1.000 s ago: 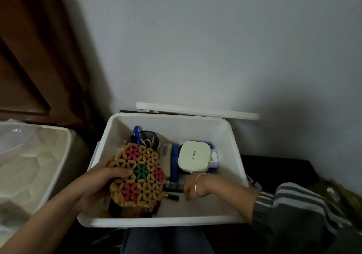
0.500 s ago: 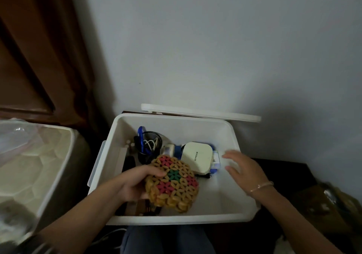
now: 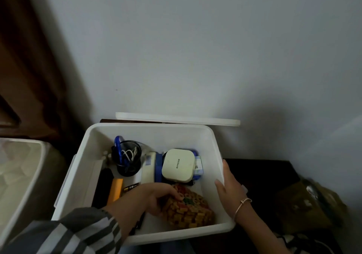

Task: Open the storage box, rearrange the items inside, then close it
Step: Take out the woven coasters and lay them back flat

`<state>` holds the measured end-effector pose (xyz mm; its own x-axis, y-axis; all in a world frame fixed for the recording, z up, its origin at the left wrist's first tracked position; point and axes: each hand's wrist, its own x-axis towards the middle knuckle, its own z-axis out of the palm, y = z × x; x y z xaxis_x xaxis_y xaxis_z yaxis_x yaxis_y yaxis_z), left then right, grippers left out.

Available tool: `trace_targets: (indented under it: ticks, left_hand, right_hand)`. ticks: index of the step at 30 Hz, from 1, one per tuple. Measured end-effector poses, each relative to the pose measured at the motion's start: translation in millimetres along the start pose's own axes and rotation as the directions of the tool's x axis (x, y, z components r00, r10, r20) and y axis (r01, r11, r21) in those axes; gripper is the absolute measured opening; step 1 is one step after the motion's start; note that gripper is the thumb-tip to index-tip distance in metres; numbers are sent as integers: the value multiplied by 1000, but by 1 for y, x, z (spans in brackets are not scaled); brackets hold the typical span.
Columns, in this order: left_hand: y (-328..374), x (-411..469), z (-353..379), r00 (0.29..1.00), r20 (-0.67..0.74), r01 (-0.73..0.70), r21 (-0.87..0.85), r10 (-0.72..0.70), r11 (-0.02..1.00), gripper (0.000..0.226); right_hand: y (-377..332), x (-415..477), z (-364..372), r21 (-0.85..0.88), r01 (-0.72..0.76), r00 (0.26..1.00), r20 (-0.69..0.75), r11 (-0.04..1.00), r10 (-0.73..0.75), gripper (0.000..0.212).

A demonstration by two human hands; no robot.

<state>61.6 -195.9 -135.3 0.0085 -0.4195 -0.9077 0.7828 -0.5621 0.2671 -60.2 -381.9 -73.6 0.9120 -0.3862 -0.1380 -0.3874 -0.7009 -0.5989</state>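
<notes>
With the flat white lid (image 3: 176, 119) off and propped behind it against the wall, the white plastic storage box (image 3: 92, 152) stands open, so the first step looks done; judging by the hands inside, the rearranging is under way and the closing is not yet begun.

The left hand (image 3: 148, 199) reaches in from the near left, its grip clamped on a woven mat of yellow, red and green beads (image 3: 189, 207), which sits low in the near right part of the box, on or just above the floor. The right hand (image 3: 228, 191) rests on the right wall, fingers wrapped loosely over the rim as if steadying it; it carries nothing else.

Inside, at the far left, a black mesh pen cup (image 3: 129, 158) stands upright and holds a blue-handled tool and white cords. Right of it lies a pale oblong device (image 3: 148, 167), then a rounded-square cream case (image 3: 178, 165) resting on top of something blue. Along the left wall lie a long black object (image 3: 102, 187) and an orange bar (image 3: 115, 190), side by side, with a small dark marker (image 3: 130, 187) just beside them.

What remains, I judge, is settling the mat, any further tidying, and bringing the lid back on.
</notes>
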Motion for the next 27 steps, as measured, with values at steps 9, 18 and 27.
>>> trace_targets:
  ticks: [9,18,27]
  left_hand:
    - [2,19,0,979,-139,-133,115,149,984,52]
    - [-10,28,3,884,-260,-250,442,389,862,78]
    - [-35,-7,22,713,-49,117,992,699,-50,83]
  right_hand:
    - [1,1,0,12,28,999,-26,1000,-27,68]
    - [-3,-5,-2,4,28,998,-48,1000,-28,64]
    - [-3,-6,-2,28,38,996,-82,999,-36,62]
